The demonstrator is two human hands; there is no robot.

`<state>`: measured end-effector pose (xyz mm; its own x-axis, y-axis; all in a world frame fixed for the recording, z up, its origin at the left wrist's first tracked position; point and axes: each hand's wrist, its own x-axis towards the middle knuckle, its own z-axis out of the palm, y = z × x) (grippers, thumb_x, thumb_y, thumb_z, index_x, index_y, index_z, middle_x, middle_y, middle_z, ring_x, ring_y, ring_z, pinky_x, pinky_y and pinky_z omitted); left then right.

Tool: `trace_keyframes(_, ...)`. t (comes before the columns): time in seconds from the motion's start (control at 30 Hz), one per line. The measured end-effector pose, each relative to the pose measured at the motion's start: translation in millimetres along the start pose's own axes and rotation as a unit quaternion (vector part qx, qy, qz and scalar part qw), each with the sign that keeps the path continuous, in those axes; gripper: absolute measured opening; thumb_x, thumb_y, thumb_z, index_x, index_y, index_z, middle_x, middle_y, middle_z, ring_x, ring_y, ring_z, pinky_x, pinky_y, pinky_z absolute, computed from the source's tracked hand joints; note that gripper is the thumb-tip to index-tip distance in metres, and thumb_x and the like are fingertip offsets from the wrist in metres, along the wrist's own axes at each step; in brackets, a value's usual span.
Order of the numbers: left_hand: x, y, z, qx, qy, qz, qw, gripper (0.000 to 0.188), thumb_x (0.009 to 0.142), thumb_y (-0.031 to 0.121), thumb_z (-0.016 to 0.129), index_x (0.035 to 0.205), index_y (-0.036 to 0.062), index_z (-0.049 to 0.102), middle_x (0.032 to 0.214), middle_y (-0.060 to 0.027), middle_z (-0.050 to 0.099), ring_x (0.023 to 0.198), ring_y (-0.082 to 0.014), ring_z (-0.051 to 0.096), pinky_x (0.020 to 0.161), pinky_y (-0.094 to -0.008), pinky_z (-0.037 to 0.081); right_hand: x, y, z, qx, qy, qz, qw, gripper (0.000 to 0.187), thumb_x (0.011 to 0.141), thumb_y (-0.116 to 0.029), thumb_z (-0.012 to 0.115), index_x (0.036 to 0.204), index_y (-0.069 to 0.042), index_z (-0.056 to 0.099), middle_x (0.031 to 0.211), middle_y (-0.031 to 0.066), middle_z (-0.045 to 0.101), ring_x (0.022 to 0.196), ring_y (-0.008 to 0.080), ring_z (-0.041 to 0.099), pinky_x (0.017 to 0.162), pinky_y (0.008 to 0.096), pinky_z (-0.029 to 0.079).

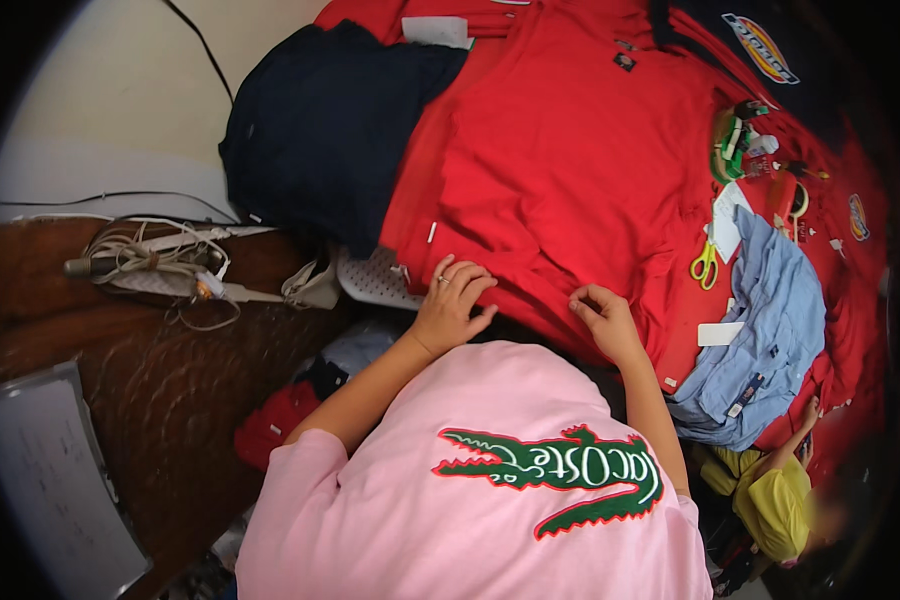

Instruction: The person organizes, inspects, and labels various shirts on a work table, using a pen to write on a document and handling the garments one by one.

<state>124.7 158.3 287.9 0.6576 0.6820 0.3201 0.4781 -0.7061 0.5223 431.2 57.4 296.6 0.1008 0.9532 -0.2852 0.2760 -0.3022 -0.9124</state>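
Lying at the near edge of a red shirt [570,150], the left hand [453,306] has its thumb and fingers spread. The right hand [610,322] curls by the same edge; I cannot tell if its grip pinches the shirt. The shirt is laid out between dark blue cloth [335,130] and yellow scissors [705,266].
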Motion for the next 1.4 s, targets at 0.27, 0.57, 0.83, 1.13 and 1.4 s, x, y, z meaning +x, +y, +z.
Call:
trace_keyframes(0.27,76.4,-0.5,42.4,-0.04,0.1,-0.131,0.985,0.076,0.079,0.004,0.078,0.15,0.0081,0.052,0.155,-0.0179,0.051,0.144,-0.0398,0.048,0.121,-0.0505,0.036,-7.0,-178.4,-33.8,0.42,-0.092,-0.001,0.903,0.012,0.109,-0.014,0.06,0.118,-0.004,0.062,0.101,-0.0054,0.058,0.093,0.0033,0.052,0.086,0.0208,0.041)
trace_keyframes(0.57,171.2,54.2,-41.2,-0.588,-0.079,-0.32,0.739,0.028,0.102,0.012,0.062,0.127,0.0019,0.071,0.115,-0.0039,0.074,0.105,-0.0173,0.069,0.097,-0.0327,0.053,-44.9,-232.5,-110.2,-0.151,0.245,-0.31,0.906,0.115,0.069,-0.017,0.098,0.164,-0.003,0.035,0.148,0.0129,0.057,0.139,0.0279,0.057,0.116,0.0442,0.048)
trace_keyframes(0.83,204.6,112.4,-160.4,-0.808,-0.251,-0.098,0.524,0.039,0.099,0.026,0.067,0.126,-0.002,0.067,0.106,-0.0047,0.076,0.091,-0.0125,0.071,0.086,-0.0314,0.058,73.4,-101.9,-107.6,-0.3,0.269,-0.106,0.909,0.064,0.096,-0.023,0.071,0.157,-0.017,0.054,0.14,0.0212,0.062,0.12,0.0442,0.067,0.092,0.0497,0.059)
trace_keyframes(1.13,151.9,-41.3,-46.4,-0.325,-0.205,-0.32,0.866,0.033,0.094,0.007,0.069,0.125,-0.0025,0.072,0.112,-0.012,0.078,0.092,-0.0218,0.074,0.079,-0.0367,0.059,38.0,-137.0,-71.4,0.581,-0.223,-0.053,0.781,0.059,0.092,-0.011,0.071,0.145,0.01,0.058,0.146,0.0244,0.065,0.138,0.0366,0.061,0.119,0.0545,0.047)
trace_keyframes(1.4,142.0,21.0,-25.0,-0.525,-0.167,-0.335,0.764,0.03,0.096,0.012,0.065,0.121,-0.0015,0.074,0.107,-0.0149,0.079,0.089,-0.0251,0.074,0.079,-0.0403,0.058,-26.1,-240.0,-60.0,0.601,-0.342,-0.207,0.692,0.068,0.082,0.0,0.078,0.146,0.012,0.056,0.148,0.0259,0.064,0.137,0.038,0.062,0.121,0.0513,0.046)
